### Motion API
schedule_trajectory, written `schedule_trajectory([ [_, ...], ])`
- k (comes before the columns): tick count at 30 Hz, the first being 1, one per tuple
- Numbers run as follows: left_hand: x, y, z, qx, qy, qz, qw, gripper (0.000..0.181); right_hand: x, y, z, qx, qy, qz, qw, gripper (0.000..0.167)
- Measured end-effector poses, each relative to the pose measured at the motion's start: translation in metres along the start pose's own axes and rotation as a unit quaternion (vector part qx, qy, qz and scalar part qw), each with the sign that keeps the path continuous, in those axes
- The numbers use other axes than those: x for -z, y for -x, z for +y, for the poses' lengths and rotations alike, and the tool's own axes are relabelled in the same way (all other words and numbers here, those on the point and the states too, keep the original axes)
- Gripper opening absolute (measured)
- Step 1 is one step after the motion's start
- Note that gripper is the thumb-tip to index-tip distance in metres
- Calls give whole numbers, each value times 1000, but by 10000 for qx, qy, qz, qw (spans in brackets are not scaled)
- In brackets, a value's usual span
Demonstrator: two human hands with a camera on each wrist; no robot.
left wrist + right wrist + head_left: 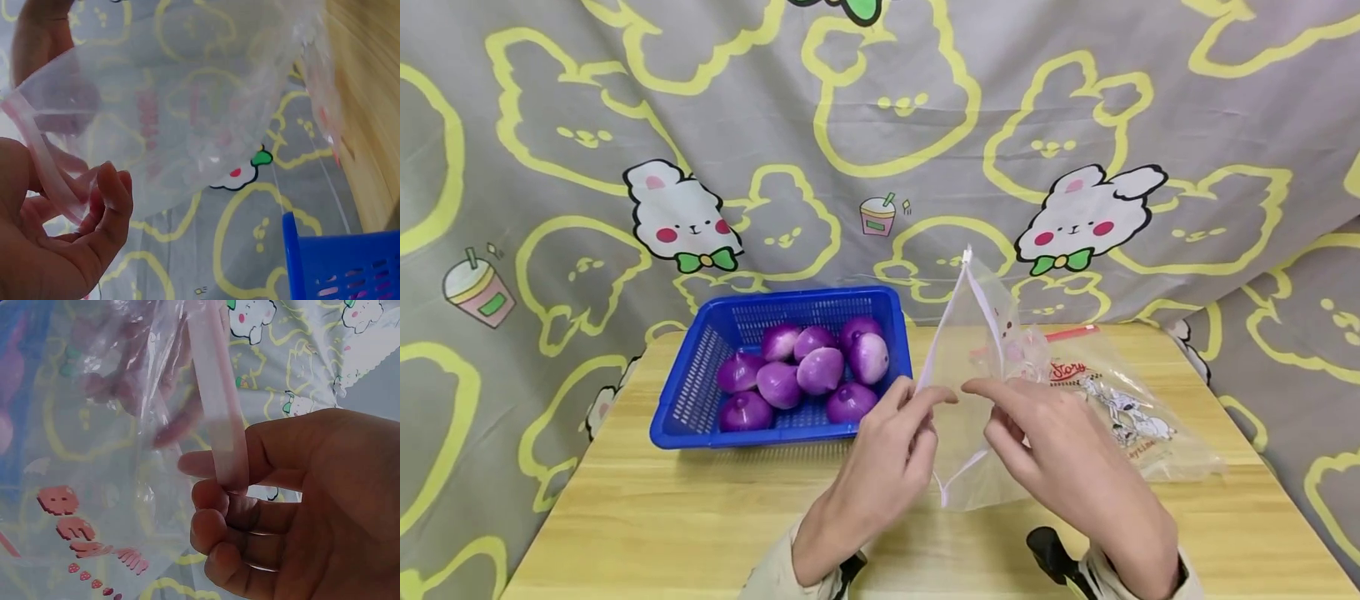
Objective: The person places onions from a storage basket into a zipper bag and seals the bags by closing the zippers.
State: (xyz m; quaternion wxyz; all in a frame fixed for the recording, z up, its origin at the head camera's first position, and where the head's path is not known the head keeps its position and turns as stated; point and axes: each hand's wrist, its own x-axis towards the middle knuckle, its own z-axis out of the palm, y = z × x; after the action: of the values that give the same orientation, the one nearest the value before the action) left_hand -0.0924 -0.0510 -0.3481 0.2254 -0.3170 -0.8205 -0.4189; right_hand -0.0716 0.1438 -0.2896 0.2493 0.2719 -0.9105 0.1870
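Observation:
A clear zip bag [955, 333] with a pale pink zip edge is held upright, its mouth spread apart, to the right of the basket. My left hand [891, 450] grips the left edge of the mouth, and in the left wrist view the fingers of this hand [69, 231] curl round the pink strip. My right hand [1067, 458] grips the opposite edge; in the right wrist view its thumb and fingers [262, 506] pinch the strip [219, 419]. Red and pink printing shows on the bag's side [59, 500]. Nothing is visible inside the bag.
A blue basket [722, 437] holding several purple onions [820, 371] stands on the left of the wooden table [700, 517]. Another printed zip bag [1135, 408] with a red slider strip lies flat at the right. A patterned grey cloth [925, 125] hangs behind the table.

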Motion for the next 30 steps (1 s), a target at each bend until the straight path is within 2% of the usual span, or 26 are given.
schedule_trajectory([
  [4,1,-1,1,-19,-175,162,9997,29,3,1,-2,68,-89,269,9996,30],
  [8,5,-3,3,-23,-164,695,9974,22,5,3,-3,100,-232,729,9970,27],
  [12,12,-6,4,-407,-224,1383,9893,24,6,6,-3,-83,-89,960,9953,26],
  [15,17,-8,3,-717,-290,1615,9838,30,5,5,-3,-461,88,709,9964,28],
  [17,18,-8,3,-807,-329,1529,9844,32,3,3,-2,-651,191,388,9969,34],
  [19,18,-7,2,-873,-358,1318,9868,31,-1,-1,1,-720,158,137,9972,42],
  [21,17,-5,2,-936,-399,1085,9889,30,-8,-6,6,-690,0,149,9975,45],
  [23,15,-4,2,-957,-451,900,9903,29,-15,-10,10,-627,-187,465,9968,38],
  [25,14,-2,3,-888,-575,786,9913,29,-21,-14,14,-572,-373,982,9928,32],
  [28,14,1,3,-540,-922,520,9929,33,-26,-16,18,-487,-489,1723,9826,31],
  [30,14,2,2,-259,-1254,188,9916,40,-27,-17,20,-450,-510,1967,9781,33],
])
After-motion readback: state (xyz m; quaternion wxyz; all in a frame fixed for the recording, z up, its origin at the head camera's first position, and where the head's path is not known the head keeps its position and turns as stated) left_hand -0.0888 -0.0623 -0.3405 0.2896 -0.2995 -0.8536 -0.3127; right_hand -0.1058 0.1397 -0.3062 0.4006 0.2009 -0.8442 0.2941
